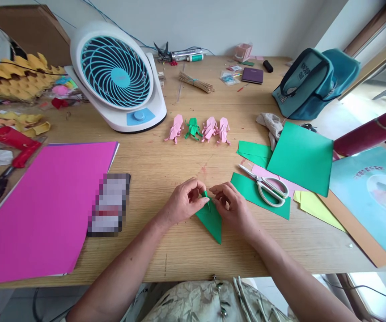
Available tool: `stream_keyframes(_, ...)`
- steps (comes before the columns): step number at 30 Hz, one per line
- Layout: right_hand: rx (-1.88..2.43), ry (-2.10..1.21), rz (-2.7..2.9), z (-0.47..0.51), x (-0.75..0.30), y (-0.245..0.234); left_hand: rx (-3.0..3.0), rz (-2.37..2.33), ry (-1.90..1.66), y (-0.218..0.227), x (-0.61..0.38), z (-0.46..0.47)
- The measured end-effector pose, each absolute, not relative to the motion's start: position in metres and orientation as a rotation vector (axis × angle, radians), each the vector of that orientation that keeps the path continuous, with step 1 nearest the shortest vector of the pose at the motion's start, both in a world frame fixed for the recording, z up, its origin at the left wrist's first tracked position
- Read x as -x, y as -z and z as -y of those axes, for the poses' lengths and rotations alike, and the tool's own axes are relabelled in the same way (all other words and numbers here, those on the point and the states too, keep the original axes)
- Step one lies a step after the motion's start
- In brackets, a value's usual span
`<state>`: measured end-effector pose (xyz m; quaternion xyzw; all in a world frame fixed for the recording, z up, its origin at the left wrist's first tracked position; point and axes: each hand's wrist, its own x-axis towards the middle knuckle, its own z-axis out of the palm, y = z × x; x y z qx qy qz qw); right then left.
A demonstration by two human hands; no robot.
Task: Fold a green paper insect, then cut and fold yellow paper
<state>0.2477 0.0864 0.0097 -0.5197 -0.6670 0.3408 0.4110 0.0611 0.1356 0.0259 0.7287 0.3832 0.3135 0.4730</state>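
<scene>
A folded piece of green paper lies on the table in front of me, its pointed end toward my body. My left hand pinches the upper tip of this paper between thumb and forefinger. Curled close on the other side, my right hand has its fingertips at the paper's upper right edge; the exact grip there is partly hidden. Beyond the hands stand folded paper frogs in a row: pink ones and a green one. White-handled scissors rest on green paper strips to the right.
Magenta sheets and a phone lie at left, with a white fan behind. On the right are a green sheet, a teal bag, a dark red bottle and yellow paper. Bundled sticks lie farther back.
</scene>
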Motion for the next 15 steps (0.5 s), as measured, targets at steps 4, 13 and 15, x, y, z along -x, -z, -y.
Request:
stream_keyframes(4, 1.306, -0.834, 1.684, -0.0865, -0.2472, -0.0092, -1.795, -0.936, -0.671, -0.0288, -0.0584, -0.1387)
stream_keyframes(13, 1.313, -0.828, 1.664, -0.0872, -0.2444, -0.0097, -1.756, -0.87, -0.581, -0.0306, -0.0584, -0.1434)
stream_keyframes(15, 1.312, -0.833, 1.663, -0.0867, -0.2437, -0.01, -1.795, -0.889, -0.604, -0.0294, -0.0604, -0.1441)
